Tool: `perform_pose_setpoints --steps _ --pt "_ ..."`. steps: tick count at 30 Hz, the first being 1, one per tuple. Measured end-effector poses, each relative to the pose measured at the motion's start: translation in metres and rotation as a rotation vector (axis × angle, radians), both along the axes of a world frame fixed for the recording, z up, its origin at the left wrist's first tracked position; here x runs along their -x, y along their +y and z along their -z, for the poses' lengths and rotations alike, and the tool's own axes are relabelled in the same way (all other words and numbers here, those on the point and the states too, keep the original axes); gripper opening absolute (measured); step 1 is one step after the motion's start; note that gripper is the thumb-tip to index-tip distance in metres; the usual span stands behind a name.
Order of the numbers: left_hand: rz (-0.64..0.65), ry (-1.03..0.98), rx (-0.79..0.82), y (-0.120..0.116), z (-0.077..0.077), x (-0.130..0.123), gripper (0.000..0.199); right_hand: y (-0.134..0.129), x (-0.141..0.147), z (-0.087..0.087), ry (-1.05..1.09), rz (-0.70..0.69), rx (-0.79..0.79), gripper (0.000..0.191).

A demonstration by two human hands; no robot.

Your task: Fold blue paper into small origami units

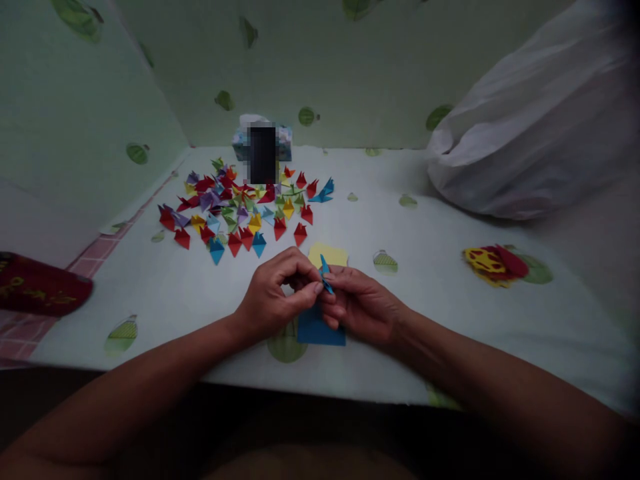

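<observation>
Between my two hands is a small folded piece of blue paper, narrow and pointed at the top. My left hand pinches its left side with thumb and forefinger. From the right, my right hand grips the same piece, fingers curled under it. Just below the hands lies a flat blue paper sheet, partly covered by them. A yellow paper sheet shows behind the fingers. Beyond my left hand, many folded paper cranes in red, yellow, blue, green and purple are spread over the table.
A tissue box stands at the back, with a dark phone-like object before it. A large white plastic bag bulges at the right. Red and yellow cutouts lie below it. A dark red object sits at the left edge.
</observation>
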State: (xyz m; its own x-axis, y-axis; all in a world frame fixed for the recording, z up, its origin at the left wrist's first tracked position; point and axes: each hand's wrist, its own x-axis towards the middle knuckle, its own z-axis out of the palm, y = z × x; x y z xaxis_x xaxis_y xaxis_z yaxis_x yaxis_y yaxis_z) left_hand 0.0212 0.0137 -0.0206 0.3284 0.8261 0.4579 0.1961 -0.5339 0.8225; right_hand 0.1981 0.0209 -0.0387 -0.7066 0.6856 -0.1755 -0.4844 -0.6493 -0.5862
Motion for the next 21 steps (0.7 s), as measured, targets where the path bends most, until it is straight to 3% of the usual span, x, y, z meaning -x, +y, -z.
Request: perform_pose_setpoints --steps 10,15,21 --pt "-0.027 -0.073 0.222 0.0006 0.0018 0.0004 0.010 -0.0014 0.0021 -0.0019 -0.047 0.031 -0.023 0.018" --pt "0.057 -0.182 0.426 0.0002 0.0044 -0.0004 0.012 -0.0026 0.0047 -0.0020 -0.066 0.072 -0.025 0.019" --pt "0.007 -0.151 0.332 0.0006 0.0051 -0.0014 0.010 -0.0025 0.0031 -0.0022 -0.041 -0.001 0.032 0.017"
